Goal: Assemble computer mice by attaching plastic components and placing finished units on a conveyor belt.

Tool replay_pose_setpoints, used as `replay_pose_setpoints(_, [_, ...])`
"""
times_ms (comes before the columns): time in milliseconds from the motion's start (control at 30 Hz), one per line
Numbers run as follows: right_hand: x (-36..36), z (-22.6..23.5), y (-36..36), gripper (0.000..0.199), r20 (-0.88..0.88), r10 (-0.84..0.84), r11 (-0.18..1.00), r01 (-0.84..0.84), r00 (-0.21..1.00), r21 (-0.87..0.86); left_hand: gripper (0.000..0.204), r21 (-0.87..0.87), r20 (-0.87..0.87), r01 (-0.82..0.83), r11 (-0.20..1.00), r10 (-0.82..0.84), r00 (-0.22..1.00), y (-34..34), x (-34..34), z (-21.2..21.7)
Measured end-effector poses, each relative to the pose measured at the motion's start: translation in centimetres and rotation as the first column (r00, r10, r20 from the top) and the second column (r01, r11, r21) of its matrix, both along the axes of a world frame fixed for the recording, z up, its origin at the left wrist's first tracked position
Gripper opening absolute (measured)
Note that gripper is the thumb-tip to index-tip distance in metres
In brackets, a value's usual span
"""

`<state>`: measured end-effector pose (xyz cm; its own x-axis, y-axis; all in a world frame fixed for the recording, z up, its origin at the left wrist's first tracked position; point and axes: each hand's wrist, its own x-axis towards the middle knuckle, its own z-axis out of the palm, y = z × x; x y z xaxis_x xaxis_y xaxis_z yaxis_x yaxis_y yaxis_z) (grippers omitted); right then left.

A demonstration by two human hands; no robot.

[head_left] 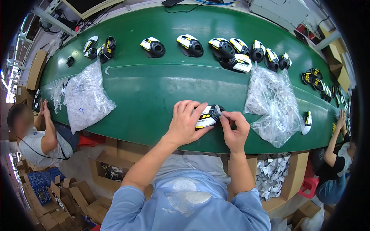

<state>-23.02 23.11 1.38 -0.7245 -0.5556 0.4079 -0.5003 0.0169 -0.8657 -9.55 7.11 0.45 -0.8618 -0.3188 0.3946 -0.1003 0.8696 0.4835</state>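
A glossy black, white and yellow mouse shell (208, 115), rounded, was held at the near edge of the green table (154, 92). It was gripped by the left hand (185, 122), fingers curled over it; the right hand (234, 129) pinched its right end with narrow fingers. Crinkly clear plastic bags (274, 104) lay just right, another bag (86, 96) well left. More shells (227, 49) were lined along the far edge.

Green conveyor belt (154, 88), row of mouse shells (221, 48) along its far edge, two plastic bags (86, 96) of small parts, cardboard boxes (77, 196) under its near edge
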Motion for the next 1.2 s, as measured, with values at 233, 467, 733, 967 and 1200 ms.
replay_pose_setpoints(233, [-1.3,1.7,-0.5,0.016,-0.201,0.187,0.967,-0.144,0.962,0.209,0.073,0.009,-0.005,-0.002,1.0,0.002,1.0,0.0,-0.2,0.0])
replay_pose_setpoints(467, [-1.1,1.7,-0.1,0.013,-0.258,0.207,0.949,-0.129,0.944,0.288,0.065,-0.075,0.003,0.029,0.997,-0.029,1.0,0.2,0.1,0.4])
replay_pose_setpoints(733, [-2.0,3.7,2.0,0.031,-0.513,0.396,0.856,-0.105,0.761,0.506,0.06,-0.176,0.0,0.117,0.977,-0.119,0.993,-0.1,-1.0,1.5])
replay_pose_setpoints(967, [-1.1,0.6,3.2,0.032,-0.501,0.369,0.912,-0.203,0.783,0.355,0.065,-0.228,0.17,0.179,0.957,-0.142,0.975,-1.2,-0.8,1.7])
replay_pose_setpoints(1200, [0.5,-6.0,28.1,0.011,-0.003,-0.678,0.701,0.648,0.735,0.297,0.068,-0.238,0.184,0.165,0.957,-0.123,0.975,-1.6,0.4,0.7])
